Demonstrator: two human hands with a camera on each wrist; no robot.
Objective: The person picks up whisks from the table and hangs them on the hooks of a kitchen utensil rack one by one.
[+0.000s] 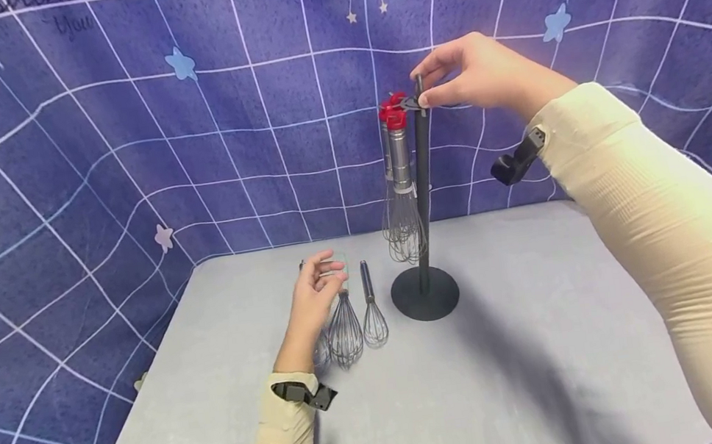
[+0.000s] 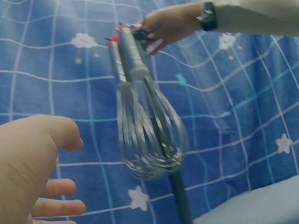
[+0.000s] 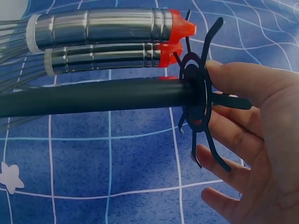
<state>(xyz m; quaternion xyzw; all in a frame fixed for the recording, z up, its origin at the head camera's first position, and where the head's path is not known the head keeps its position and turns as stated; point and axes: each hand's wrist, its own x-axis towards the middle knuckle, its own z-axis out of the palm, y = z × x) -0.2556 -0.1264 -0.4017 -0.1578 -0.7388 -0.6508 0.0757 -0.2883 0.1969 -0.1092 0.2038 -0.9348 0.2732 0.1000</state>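
Note:
My right hand grips the hooked ring at the top of a black upright stand, thumb on the near side and fingers behind. Steel whisks with red end caps hang from its hooks on the left; two show plainly, and a bit of red behind the pole hints at another. My left hand hovers over the table left of the stand, thumb and fingers apart with nothing between them. Below and beside it lie a large whisk, a smaller whisk and another whisk partly hidden by the hand.
The stand's round black base rests on the pale grey table. A blue gridded curtain with stars and clouds closes off the back and left side. A small camera is strapped to each wrist.

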